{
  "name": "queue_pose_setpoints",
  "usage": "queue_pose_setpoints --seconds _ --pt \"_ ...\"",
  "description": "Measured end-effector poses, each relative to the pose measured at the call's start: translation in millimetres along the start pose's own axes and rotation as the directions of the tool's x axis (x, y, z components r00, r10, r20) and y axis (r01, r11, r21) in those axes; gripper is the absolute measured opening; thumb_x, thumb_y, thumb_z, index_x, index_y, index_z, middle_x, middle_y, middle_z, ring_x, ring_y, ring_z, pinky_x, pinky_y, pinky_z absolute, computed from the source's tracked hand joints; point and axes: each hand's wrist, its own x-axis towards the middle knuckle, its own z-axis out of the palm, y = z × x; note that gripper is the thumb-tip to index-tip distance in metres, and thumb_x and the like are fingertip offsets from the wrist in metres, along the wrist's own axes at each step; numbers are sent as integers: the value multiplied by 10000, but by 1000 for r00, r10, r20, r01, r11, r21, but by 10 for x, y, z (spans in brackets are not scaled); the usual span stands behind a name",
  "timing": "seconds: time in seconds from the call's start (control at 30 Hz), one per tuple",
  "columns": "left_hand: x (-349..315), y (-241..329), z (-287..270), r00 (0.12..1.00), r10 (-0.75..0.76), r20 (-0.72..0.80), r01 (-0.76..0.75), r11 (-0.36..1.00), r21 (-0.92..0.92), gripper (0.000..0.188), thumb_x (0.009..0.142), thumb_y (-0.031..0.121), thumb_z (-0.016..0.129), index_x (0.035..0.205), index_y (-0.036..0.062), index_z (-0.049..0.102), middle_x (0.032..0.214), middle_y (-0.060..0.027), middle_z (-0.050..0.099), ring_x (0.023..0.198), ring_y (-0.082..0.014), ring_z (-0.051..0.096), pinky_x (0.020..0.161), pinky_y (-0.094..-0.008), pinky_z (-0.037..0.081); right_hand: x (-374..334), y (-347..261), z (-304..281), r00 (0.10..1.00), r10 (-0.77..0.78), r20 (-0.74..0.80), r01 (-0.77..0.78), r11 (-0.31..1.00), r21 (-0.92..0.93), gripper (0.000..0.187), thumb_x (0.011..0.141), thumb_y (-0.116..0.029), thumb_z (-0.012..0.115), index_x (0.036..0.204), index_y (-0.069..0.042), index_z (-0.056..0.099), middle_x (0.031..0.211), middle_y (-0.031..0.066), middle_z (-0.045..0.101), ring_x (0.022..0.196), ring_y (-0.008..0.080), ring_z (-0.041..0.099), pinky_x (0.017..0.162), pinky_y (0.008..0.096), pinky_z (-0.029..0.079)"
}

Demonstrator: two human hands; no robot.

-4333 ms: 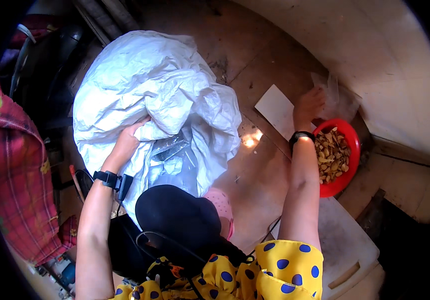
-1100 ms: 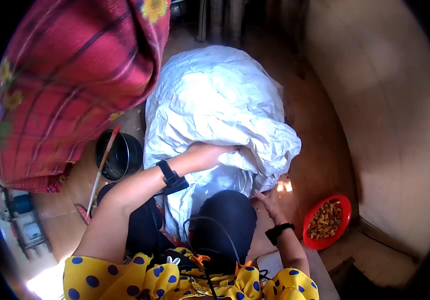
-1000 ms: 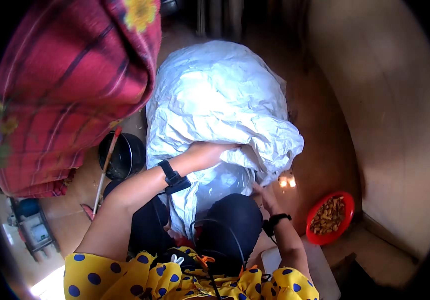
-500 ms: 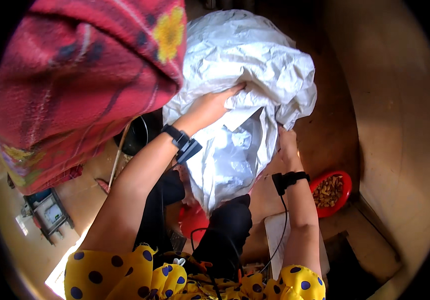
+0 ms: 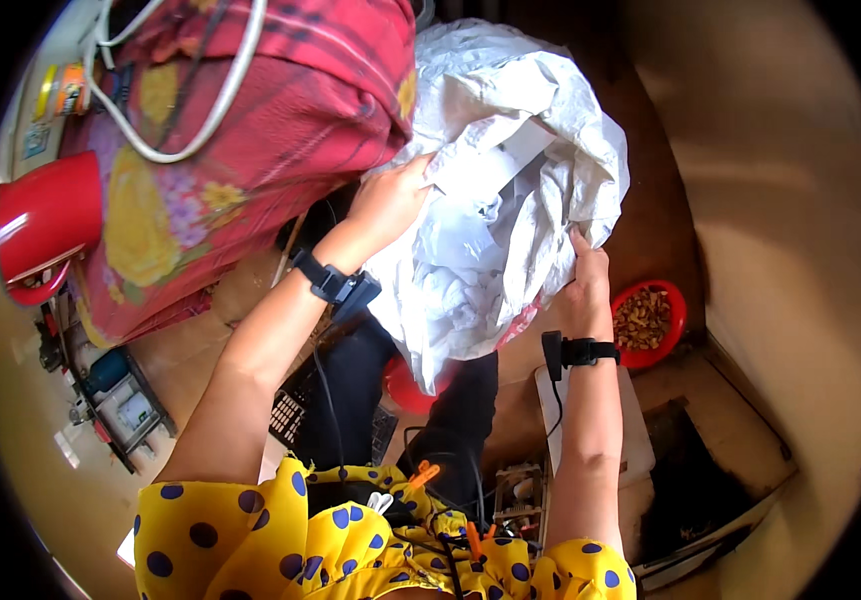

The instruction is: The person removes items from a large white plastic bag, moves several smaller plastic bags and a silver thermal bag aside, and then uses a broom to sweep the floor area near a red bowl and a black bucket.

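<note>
A large white sack (image 5: 575, 120) of crinkled sheeting stands in front of me, its mouth spread wide. Crumpled white and see-through plastic (image 5: 470, 235) fills the inside, along with a flat white piece near the far side. My left hand (image 5: 392, 205) is closed on the left edge of the mouth, fingertips partly hidden by the folds. On the right side my right hand (image 5: 588, 280) grips the sack's edge, thumb up along the outside. The near part of the sack hangs down over my knees. Both wrists wear black straps.
At the left, a red flowered blanket (image 5: 280, 120) covers something bulky, with a white cable (image 5: 205, 135) and a red mug (image 5: 50, 215) on it. A red bowl of brownish pieces (image 5: 645, 322) sits right, near the wall (image 5: 780, 200). Another red container (image 5: 410, 385) shows between my legs.
The sack's mouth has been pulled wider, showing more plastic inside. My left hand has moved from the far folds to the left edge. The view has shifted, bringing the mug into sight.
</note>
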Motion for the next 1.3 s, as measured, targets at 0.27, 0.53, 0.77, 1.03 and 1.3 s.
queue_pose_setpoints --seconds 0.27,0.53,0.77,1.03,1.3 --pt "-179 -419 -530 980 -6 -198 0 1000 -29 222 921 227 543 1008 25 574 914 -242 646 877 -442 607 733 -529 482 -300 -428 467 988 -121 -101 115 992 -58 315 890 -46 575 1192 44 575 1060 116 655 918 228 635 823 350 492" --pt "-439 -505 -961 945 -34 -326 -28 982 -184 306 926 287 563 976 -15 562 874 -273 626 864 -442 605 713 -520 468 -699 -922 565 942 -334 28 335 934 -127 314 838 -102 643 1113 45 603 989 106 668 843 195 655 749 324 513" --pt "-209 -1049 -2 953 -105 -286 12 950 -312 258 890 234 604 926 -11 535 829 -251 625 785 -403 635 640 -466 465 -411 -399 -172 972 -215 96 233 818 -526 284 824 -87 620 1088 15 599 905 74 642 745 181 614 657 307 492" --pt "-525 -900 548 987 -61 -152 35 986 -166 309 898 289 608 975 7 510 929 -258 641 931 -431 618 765 -507 472 -170 184 -1425 916 -316 -245 44 688 -724 281 917 -218 544 917 57 603 729 78 590 613 171 527 530 363 420" --pt "-984 -1200 493 988 -124 88 115 988 103 624 753 143 666 1296 -44 421 1044 -263 616 936 -369 654 747 -459 533 -403 831 -1811 947 -152 -284 -64 774 -630 354 969 -297 494 1037 44 559 845 130 605 670 252 619 514 378 525"
